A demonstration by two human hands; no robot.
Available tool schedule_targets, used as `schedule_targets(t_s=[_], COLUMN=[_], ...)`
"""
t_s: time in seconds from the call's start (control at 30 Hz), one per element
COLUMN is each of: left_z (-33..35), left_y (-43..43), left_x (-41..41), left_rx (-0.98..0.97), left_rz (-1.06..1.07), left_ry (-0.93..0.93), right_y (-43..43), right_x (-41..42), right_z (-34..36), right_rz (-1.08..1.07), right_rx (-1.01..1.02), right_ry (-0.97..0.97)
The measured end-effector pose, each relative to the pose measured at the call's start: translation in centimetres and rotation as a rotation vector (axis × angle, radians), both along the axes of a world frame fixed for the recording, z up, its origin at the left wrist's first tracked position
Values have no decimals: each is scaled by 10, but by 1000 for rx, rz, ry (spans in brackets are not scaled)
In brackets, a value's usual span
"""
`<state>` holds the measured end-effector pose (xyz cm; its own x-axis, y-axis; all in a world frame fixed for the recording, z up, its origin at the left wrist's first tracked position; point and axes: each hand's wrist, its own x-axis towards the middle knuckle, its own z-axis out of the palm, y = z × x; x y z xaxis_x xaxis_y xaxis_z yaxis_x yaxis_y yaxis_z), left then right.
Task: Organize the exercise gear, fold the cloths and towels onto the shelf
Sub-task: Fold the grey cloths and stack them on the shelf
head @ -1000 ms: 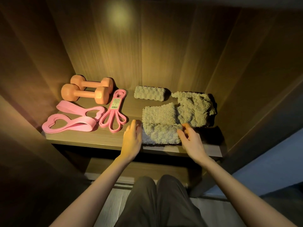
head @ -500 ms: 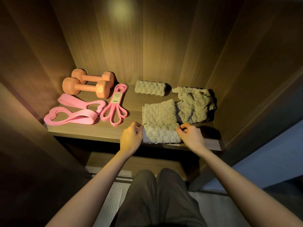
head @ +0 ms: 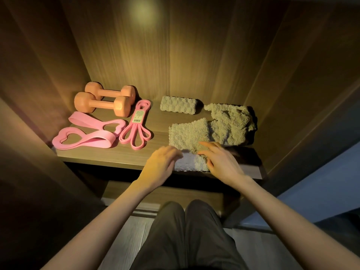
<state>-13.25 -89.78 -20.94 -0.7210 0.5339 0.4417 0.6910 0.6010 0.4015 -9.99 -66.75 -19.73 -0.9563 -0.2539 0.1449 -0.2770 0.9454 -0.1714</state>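
Shelf (head: pixel 109 156): wood cabinet board, warm light from above, all gear sits on it.
Dumbbells (head: pixel 103 104): two, orange, back left, lying side by side.
Flat bands (head: pixel 87 141): pink, wide, heart-shaped loops, front left, overlapping.
Loop band (head: pixel 137 117): pink, thin, bundled under a barcode label, just right of the dumbbells.
Left hand (head: pixel 161 164): at the towel's left edge by the shelf lip; fingers blurred, can't tell if I'm gripping.
Towel (head: pixel 187 135): beige, waffle texture, partly folded; far part flat, paler near part at the lip between my hands.
Rolled towel (head: pixel 178 104): same beige, tight roll, behind it, apart.
Right hand (head: pixel 222 164): fingers spread, mostly straight, lying on the towel's right front; hands apart.
Crumpled towel (head: pixel 229 125): beige heap, far right, touching the towel's right edge.
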Motion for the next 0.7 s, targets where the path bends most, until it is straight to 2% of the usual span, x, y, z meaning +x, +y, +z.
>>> schedule_targets(t_s=[0.07,0.13,0.37,0.43,0.53,0.7], left_z=[-8,-17,-12,-13,-14,-6], left_y=[-6,-12,-8,-11,-16,-16], left_x=[5,8,8,10,13,18], left_rx=[-126,-214,-300,-285,-216,56], left_rz=[-84,-69,-7,-28,-79,68], left_ry=[-62,-104,32,96,66,-269], right_y=[3,7,11,11,11,11], right_x=[4,9,14,15,23,27], right_z=[-6,-10,-9,-6,0,7], right_rz=[51,90,97,76,42,-87], right_rx=[16,28,17,-33,-146,-371], right_ry=[-103,-190,-243,-267,-312,-325])
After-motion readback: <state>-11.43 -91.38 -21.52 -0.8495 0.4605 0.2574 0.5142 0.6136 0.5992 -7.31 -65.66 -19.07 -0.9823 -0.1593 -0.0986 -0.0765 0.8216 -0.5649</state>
